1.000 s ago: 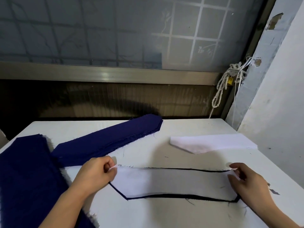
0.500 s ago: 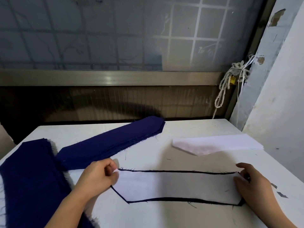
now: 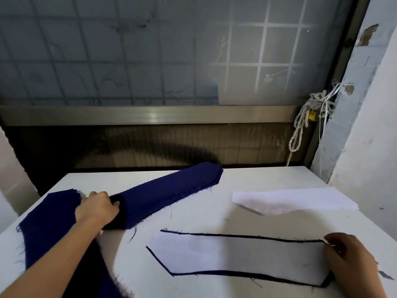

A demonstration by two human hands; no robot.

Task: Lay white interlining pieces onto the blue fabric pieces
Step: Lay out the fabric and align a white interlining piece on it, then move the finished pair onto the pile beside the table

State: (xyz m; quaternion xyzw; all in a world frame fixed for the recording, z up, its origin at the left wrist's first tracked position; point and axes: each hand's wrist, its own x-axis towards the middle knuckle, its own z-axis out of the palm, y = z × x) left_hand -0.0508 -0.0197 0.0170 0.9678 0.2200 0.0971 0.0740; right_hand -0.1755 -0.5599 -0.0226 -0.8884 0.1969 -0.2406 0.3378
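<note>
A white interlining piece (image 3: 236,254) lies flat on a blue fabric piece (image 3: 242,273), whose dark edge shows all round it, on the near part of the white table (image 3: 199,216). My right hand (image 3: 350,263) is at the right end of this pair, with curled fingers pinching the interlining's corner. My left hand (image 3: 96,209) is far to the left, its fingers curled on the near end of a long diagonal stack of blue fabric pieces (image 3: 171,190). A stack of white interlining pieces (image 3: 290,200) lies at the right rear.
A second, wider pile of blue fabric (image 3: 47,224) covers the table's left side under my left forearm. A white wall (image 3: 376,147) borders the table on the right, with a knotted rope (image 3: 300,130) hanging in the corner. A frosted window runs behind.
My left hand has let go of the interlining's left end and moved up and left onto the diagonal blue stack. My right hand stays at the right end.
</note>
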